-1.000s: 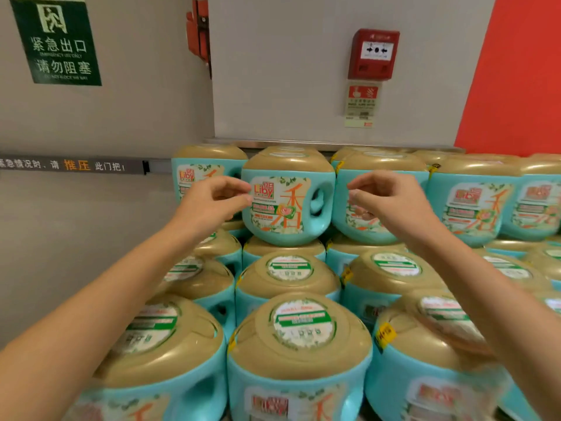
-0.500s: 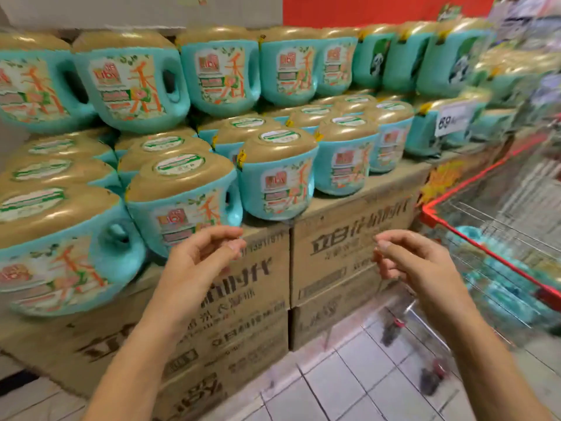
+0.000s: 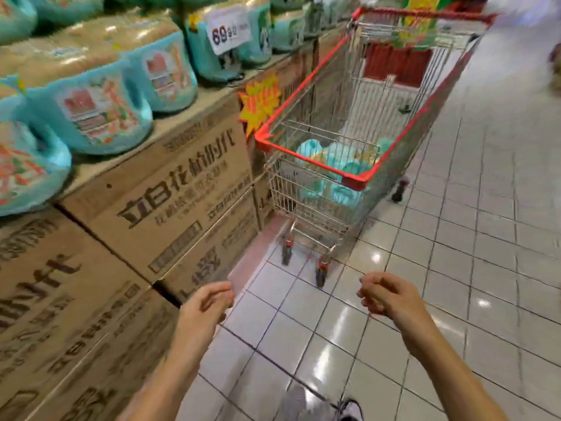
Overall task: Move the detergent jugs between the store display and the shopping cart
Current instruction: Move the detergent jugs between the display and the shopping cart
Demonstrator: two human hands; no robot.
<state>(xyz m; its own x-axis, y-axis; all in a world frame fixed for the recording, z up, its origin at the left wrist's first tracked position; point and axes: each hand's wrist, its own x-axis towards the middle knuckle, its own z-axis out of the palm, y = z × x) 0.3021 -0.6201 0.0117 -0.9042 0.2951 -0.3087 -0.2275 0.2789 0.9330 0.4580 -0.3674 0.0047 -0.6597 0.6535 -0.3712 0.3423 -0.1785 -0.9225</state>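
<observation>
Since half a second ago both hands have dropped low, short of the shopping cart (image 3: 309, 161); left hand (image 3: 209, 302) and right hand (image 3: 385, 296) hang apart, fingers loosely curled, holding nothing; detergent jugs (image 3: 100, 107) stand on cardboard boxes (image 3: 182, 192) left of the cart; more teal jugs (image 3: 308, 146) lie inside it.

glossy floor tiles (image 3: 455, 268), wire-metal cart (image 3: 318, 208), matt cardboard boxes (image 3: 170, 189)

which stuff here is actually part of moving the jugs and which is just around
Part of the job: display jugs, jugs in the cart, shopping cart, left hand, right hand, both empty.
Just around: cardboard boxes, price tag, orange starburst sign, tiled floor.
</observation>
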